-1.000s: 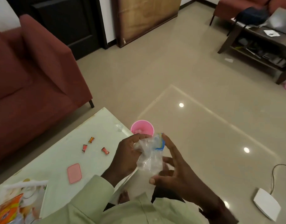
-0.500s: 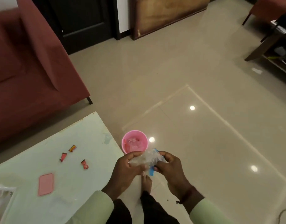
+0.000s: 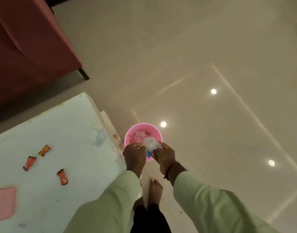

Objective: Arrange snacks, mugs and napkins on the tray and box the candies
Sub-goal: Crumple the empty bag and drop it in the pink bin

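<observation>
Crumpling wrapper (image 3: 150,143), now over bin (image 3: 136,132).

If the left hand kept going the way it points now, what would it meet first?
Most likely the pink bin. The left hand, gripping the crumpled clear bag with the right hand, points forward and down over the bin's near rim, though depth is uncertain from this single view.

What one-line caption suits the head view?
Both hands, left hand and right hand, crumple a clear plastic wrapper above a pink bin beside the table.
</observation>
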### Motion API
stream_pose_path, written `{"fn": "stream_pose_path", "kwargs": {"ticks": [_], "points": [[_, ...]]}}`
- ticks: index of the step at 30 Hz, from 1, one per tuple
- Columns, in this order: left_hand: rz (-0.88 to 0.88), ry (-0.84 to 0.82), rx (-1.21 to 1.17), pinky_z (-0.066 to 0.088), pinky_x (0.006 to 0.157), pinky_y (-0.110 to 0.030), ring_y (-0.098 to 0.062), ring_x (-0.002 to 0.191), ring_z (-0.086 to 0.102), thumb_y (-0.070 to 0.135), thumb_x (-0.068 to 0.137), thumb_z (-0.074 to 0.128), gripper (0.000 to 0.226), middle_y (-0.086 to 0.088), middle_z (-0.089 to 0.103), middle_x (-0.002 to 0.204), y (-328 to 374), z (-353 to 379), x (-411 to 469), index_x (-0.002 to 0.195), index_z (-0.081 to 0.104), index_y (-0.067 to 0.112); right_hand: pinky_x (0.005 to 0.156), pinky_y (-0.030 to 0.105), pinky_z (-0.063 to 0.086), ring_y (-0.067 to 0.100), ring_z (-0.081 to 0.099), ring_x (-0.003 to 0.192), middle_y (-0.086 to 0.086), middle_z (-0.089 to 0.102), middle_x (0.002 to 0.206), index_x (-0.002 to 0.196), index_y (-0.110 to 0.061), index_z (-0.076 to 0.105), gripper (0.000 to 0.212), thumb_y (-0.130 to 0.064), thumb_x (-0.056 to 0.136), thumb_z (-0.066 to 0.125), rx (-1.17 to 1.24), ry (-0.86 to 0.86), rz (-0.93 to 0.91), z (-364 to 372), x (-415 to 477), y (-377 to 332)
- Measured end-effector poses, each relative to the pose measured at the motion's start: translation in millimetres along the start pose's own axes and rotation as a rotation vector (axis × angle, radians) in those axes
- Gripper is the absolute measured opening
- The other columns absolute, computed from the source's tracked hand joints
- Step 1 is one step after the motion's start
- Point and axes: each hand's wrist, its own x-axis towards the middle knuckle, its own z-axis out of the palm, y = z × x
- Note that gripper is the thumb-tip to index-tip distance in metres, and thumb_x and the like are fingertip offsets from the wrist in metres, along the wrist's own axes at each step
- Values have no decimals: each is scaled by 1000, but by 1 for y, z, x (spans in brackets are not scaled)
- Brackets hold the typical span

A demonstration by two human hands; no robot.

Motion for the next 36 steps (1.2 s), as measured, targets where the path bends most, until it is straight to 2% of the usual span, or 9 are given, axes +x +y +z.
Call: {"fn": "stream_pose_path", "kwargs": {"ticks": [6,9,12,14,18,21,24,29,36], "points": [[-137,17,33,50,73,-27,-24,79,62,8,89,61,20,-14,74,99,-47,57,85,102,72,-1,77,31,57,22,60,97,18,56,133,139,-4,50,48,11,94,46,-10,-40,90,16,105,29],[-219,-42,54,56,76,-33,-27,82,64,9,89,61,20,-16,73,103,-68,81,116,105,69,-1,105,30,44,22,54,123,12,46,151,140,-8,53,40,-18,102,50,-301,36,59,11,147,42],[-278,-111,13,55,90,-46,-37,105,64,13,93,57,34,-17,66,118,-83,96,133,126,59,4,114,27,24,24,33,145,8,55,144,131,-9,61,43,-38,103,46,-797,19,-48,5,156,54],[-278,-132,2,53,95,-46,-36,112,61,12,95,56,41,-18,63,123,-87,101,137,134,50,2,118,32,20,28,25,149,10,54,145,130,-6,61,40,-33,102,49,-737,21,11,5,167,58],[-270,-155,38,51,98,-47,-37,115,59,6,95,53,41,-21,60,127,-81,90,125,135,49,0,103,46,49,37,54,126,14,48,149,142,-13,52,52,4,93,55,-323,108,58,4,145,62],[-148,-223,94,52,98,-49,-35,120,57,7,97,51,44,-17,56,133,-67,74,92,141,44,6,105,40,48,33,57,124,13,52,146,145,-20,48,50,-10,96,51,-533,78,-86,-4,105,54],[150,-257,211,50,101,-45,-34,130,50,9,97,54,50,-12,50,142,-54,48,40,145,39,11,106,32,41,26,50,132,8,45,151,150,-22,40,53,-24,99,54,-844,8,-315,-16,53,40],[642,-107,815,41,108,-55,-38,141,36,20,93,64,61,-18,41,152,-34,-18,-47,147,39,5,116,44,30,30,20,150,9,13,166,158,-26,15,72,-45,98,51,-1287,-11,-557,-35,-50,6],[688,-28,1040,14,119,-51,-37,151,6,34,103,38,66,-17,9,164,0,-119,-146,156,9,9,121,48,18,31,-2,154,10,-1,167,159,-26,3,78,-50,97,45,-1471,88,-808,-65,-194,-21]]}}
